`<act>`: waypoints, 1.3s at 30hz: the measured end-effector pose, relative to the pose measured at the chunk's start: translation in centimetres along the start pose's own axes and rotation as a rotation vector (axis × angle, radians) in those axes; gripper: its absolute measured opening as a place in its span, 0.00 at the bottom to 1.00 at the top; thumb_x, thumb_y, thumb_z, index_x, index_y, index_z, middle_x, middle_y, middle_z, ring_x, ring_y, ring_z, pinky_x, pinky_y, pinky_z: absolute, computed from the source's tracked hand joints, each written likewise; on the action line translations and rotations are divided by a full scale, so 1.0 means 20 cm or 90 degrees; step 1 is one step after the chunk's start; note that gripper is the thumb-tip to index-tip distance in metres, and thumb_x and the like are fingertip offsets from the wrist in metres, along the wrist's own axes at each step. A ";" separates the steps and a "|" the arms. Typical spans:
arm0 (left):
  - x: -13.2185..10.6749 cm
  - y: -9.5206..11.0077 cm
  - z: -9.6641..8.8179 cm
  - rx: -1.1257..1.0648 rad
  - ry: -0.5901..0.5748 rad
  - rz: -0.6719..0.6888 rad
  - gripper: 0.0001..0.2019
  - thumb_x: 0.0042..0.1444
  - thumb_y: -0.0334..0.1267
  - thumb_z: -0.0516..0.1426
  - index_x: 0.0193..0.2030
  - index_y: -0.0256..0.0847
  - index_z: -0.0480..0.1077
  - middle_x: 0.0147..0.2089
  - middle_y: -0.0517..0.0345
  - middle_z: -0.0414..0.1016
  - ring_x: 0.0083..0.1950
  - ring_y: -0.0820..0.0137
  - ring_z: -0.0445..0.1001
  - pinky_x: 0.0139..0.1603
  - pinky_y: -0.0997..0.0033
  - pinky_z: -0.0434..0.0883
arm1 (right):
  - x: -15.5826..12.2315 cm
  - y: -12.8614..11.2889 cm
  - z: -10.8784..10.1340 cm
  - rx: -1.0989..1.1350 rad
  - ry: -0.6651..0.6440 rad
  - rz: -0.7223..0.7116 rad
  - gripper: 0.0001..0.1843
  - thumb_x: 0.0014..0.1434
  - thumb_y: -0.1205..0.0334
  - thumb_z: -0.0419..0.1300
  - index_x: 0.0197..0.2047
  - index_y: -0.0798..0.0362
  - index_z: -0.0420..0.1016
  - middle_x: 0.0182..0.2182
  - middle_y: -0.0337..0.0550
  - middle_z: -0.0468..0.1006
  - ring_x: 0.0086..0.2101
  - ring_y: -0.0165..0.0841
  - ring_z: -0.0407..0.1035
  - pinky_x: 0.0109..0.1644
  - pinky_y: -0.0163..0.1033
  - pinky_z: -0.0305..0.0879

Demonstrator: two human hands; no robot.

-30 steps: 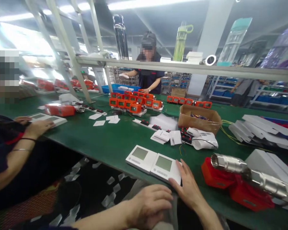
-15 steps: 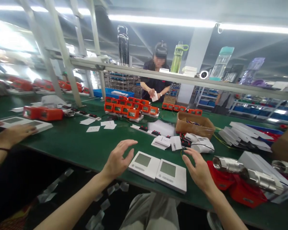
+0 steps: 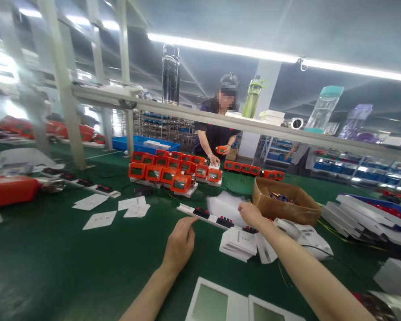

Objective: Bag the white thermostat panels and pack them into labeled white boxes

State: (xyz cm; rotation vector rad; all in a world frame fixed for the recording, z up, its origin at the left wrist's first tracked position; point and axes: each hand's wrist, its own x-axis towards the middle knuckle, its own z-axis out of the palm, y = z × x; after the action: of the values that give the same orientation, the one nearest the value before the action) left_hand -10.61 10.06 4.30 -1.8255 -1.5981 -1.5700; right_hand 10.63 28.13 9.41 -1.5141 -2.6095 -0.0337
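Observation:
My left hand (image 3: 179, 243) reaches forward over the green table, fingers loosely curled, its tips close to a white strip with black and red switches (image 3: 207, 216). My right hand (image 3: 250, 214) is stretched farther out, resting on a sheet of white plastic (image 3: 224, 206) beside a brown cardboard box (image 3: 280, 201); its fingers are partly hidden. Two white thermostat panels (image 3: 234, 307) with grey screens lie at the near edge below my arms. A stack of white leaflets (image 3: 238, 243) sits between my arms.
Rows of orange devices (image 3: 167, 170) stand mid-table. A person in dark clothes (image 3: 217, 133) across the table handles one. White cards (image 3: 100, 209) lie at the left, grey trays (image 3: 361, 214) at the right, and a metal rail (image 3: 240, 122) with water bottles crosses overhead.
The view has shifted forward and up. Both my hands left the two white panels and moved outward across the table, the right hand reaching the white sheet near the cardboard box.

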 end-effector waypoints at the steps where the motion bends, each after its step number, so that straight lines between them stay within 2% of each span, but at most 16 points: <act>1: -0.02 -0.02 0.01 -0.002 -0.011 0.010 0.17 0.57 0.24 0.46 0.48 0.40 0.69 0.44 0.52 0.75 0.49 0.65 0.74 0.51 0.59 0.74 | 0.05 0.01 0.03 -0.014 -0.018 0.014 0.14 0.64 0.57 0.57 0.51 0.54 0.69 0.49 0.47 0.72 0.44 0.36 0.70 0.48 0.48 0.69; 7: -0.07 0.00 0.02 -0.016 -0.087 0.046 0.20 0.57 0.20 0.45 0.50 0.40 0.67 0.45 0.53 0.73 0.50 0.66 0.71 0.53 0.62 0.72 | 0.28 0.15 0.15 -0.044 -0.122 0.077 0.16 0.63 0.57 0.57 0.51 0.55 0.69 0.49 0.47 0.72 0.44 0.37 0.70 0.47 0.48 0.70; 12: -0.08 0.02 0.04 -0.007 -0.108 0.044 0.19 0.58 0.20 0.45 0.51 0.38 0.66 0.43 0.52 0.73 0.48 0.66 0.70 0.50 0.63 0.72 | 0.34 0.22 0.16 -0.018 -0.130 0.077 0.14 0.64 0.57 0.57 0.50 0.54 0.70 0.48 0.46 0.72 0.44 0.36 0.70 0.47 0.47 0.69; 17: -0.08 0.01 0.06 -0.018 -0.120 0.014 0.19 0.58 0.21 0.44 0.51 0.38 0.66 0.44 0.53 0.73 0.49 0.66 0.70 0.52 0.63 0.71 | 0.30 0.24 0.10 0.057 -0.057 0.064 0.13 0.64 0.57 0.57 0.49 0.53 0.70 0.48 0.46 0.72 0.43 0.36 0.70 0.47 0.46 0.70; 23: -0.07 -0.01 0.06 -0.046 -0.088 -0.026 0.16 0.59 0.25 0.45 0.49 0.40 0.68 0.43 0.52 0.73 0.49 0.65 0.71 0.52 0.61 0.70 | 0.25 0.26 -0.07 0.206 0.119 0.095 0.14 0.64 0.57 0.56 0.49 0.55 0.70 0.47 0.46 0.73 0.43 0.36 0.70 0.46 0.47 0.70; 27: -0.04 -0.03 0.05 -0.068 -0.067 -0.079 0.14 0.59 0.30 0.48 0.47 0.40 0.70 0.44 0.51 0.74 0.49 0.63 0.71 0.53 0.60 0.68 | 0.17 0.20 -0.18 0.345 0.212 0.095 0.14 0.64 0.55 0.57 0.46 0.57 0.71 0.43 0.44 0.74 0.40 0.35 0.71 0.43 0.44 0.71; 31: -0.01 0.00 0.02 -0.094 -0.073 -0.149 0.12 0.58 0.37 0.50 0.42 0.38 0.72 0.42 0.49 0.75 0.45 0.60 0.72 0.49 0.59 0.68 | 0.01 0.06 -0.23 0.499 0.239 0.076 0.16 0.64 0.52 0.55 0.41 0.58 0.72 0.35 0.40 0.75 0.31 0.30 0.71 0.35 0.39 0.70; 35: 0.04 0.15 -0.01 -0.155 -0.125 -0.219 0.15 0.60 0.46 0.50 0.40 0.40 0.73 0.38 0.53 0.78 0.38 0.64 0.75 0.40 0.67 0.71 | -0.21 -0.10 -0.26 0.602 0.239 0.036 0.18 0.65 0.50 0.53 0.36 0.58 0.73 0.27 0.37 0.74 0.23 0.26 0.67 0.28 0.34 0.65; 39: 0.09 0.31 -0.01 -0.314 -0.255 -0.339 0.22 0.56 0.57 0.51 0.35 0.40 0.74 0.31 0.55 0.77 0.32 0.67 0.74 0.29 0.74 0.68 | -0.40 -0.23 -0.30 0.613 0.248 0.001 0.18 0.61 0.51 0.55 0.32 0.58 0.77 0.21 0.37 0.74 0.21 0.26 0.63 0.25 0.32 0.58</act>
State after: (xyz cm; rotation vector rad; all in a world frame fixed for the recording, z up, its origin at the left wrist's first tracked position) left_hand -5.95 8.61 8.58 -2.1933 -2.1645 -2.0695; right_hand 11.11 18.38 14.56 -1.0032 -1.8404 0.7298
